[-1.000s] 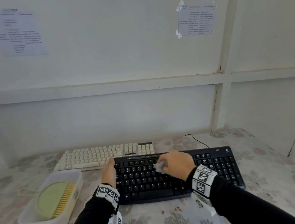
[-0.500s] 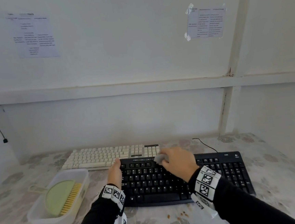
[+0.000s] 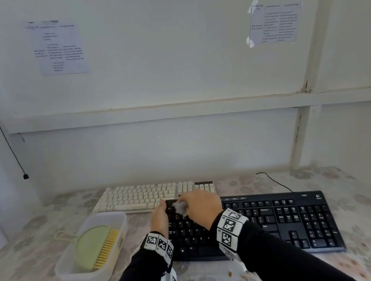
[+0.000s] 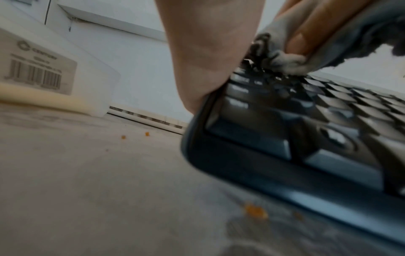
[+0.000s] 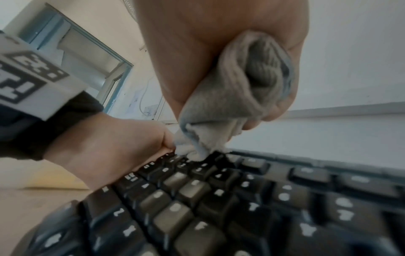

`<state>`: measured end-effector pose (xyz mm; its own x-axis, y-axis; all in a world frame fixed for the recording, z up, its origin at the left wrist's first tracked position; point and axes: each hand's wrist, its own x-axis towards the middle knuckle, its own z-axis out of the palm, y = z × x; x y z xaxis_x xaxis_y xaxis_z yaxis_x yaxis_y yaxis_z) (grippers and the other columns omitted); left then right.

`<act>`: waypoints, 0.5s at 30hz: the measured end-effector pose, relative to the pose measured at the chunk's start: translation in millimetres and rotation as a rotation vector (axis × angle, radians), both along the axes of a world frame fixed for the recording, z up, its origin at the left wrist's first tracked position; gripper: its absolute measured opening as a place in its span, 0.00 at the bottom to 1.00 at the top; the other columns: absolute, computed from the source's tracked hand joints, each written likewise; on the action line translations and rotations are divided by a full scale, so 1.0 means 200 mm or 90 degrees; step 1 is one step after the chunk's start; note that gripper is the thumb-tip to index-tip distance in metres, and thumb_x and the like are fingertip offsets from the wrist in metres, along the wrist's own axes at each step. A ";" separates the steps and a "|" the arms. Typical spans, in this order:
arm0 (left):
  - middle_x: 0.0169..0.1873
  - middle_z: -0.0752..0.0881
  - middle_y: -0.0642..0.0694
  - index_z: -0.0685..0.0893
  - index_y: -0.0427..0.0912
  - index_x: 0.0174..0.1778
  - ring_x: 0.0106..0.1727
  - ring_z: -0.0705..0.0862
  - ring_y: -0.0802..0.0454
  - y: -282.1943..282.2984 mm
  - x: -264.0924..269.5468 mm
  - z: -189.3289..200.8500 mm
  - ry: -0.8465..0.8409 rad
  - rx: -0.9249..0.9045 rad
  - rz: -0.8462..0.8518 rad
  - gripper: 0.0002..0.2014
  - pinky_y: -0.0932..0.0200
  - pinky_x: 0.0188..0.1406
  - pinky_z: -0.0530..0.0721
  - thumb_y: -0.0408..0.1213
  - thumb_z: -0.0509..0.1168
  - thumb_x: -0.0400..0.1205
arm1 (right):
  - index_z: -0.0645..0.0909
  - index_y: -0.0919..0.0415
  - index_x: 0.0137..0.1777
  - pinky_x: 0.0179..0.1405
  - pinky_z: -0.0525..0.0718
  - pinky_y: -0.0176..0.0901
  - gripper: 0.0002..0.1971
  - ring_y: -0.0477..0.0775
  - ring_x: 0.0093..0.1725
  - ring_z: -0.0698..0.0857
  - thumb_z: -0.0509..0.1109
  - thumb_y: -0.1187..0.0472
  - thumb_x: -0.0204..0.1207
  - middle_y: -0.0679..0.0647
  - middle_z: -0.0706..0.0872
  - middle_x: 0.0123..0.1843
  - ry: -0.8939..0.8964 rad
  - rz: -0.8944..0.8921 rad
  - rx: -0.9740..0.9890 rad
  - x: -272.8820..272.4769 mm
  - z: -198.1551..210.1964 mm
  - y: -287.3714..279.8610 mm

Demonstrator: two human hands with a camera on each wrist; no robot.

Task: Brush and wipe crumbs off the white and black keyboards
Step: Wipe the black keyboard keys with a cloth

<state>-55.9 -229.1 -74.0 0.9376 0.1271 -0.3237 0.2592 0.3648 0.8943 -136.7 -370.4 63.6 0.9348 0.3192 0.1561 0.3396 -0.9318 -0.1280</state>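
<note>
right hand [image 3: 203, 208] bunches the grey cloth [image 3: 181, 207] to dab the black keyboard [image 3: 277, 222] corner; left hand [image 3: 159, 218] braces its edge, fingers probably flat, to stop sliding

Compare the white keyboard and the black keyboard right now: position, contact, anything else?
The black plastic keyboard lies nearer the person; the cream-white plastic keyboard sits behind it, toward the wall.
The black one is being worked: the left hand rests on its left edge and the right hand presses a bunched grey cloth onto its far left keys. The white one is untouched.
Both lie flat on the floral tablecloth, long sides roughly parallel.
</note>
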 end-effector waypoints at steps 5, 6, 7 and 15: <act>0.63 0.85 0.40 0.82 0.44 0.66 0.64 0.83 0.40 0.04 0.13 -0.17 0.056 0.003 0.014 0.50 0.38 0.67 0.77 0.79 0.64 0.57 | 0.81 0.44 0.56 0.24 0.72 0.34 0.15 0.49 0.36 0.80 0.58 0.60 0.77 0.46 0.84 0.46 0.029 -0.072 0.018 -0.03 0.03 -0.26; 0.66 0.82 0.41 0.79 0.44 0.69 0.67 0.81 0.41 0.05 0.15 -0.20 0.050 0.023 0.022 0.53 0.39 0.68 0.75 0.79 0.64 0.55 | 0.81 0.44 0.55 0.24 0.71 0.34 0.15 0.48 0.36 0.81 0.58 0.61 0.76 0.44 0.84 0.44 0.033 -0.093 0.021 -0.04 0.03 -0.32; 0.68 0.80 0.42 0.77 0.44 0.71 0.69 0.79 0.42 0.08 0.22 -0.27 0.039 0.026 0.028 0.54 0.39 0.70 0.73 0.79 0.63 0.55 | 0.81 0.43 0.54 0.24 0.70 0.34 0.15 0.44 0.34 0.80 0.58 0.62 0.76 0.42 0.83 0.41 0.037 -0.115 0.029 -0.05 0.04 -0.38; 0.73 0.75 0.39 0.71 0.41 0.76 0.73 0.74 0.40 0.03 0.07 -0.07 0.033 0.044 0.035 0.56 0.38 0.73 0.69 0.74 0.61 0.54 | 0.79 0.42 0.45 0.28 0.70 0.34 0.14 0.42 0.35 0.80 0.58 0.64 0.76 0.41 0.80 0.38 0.040 -0.301 0.044 -0.14 0.04 -0.91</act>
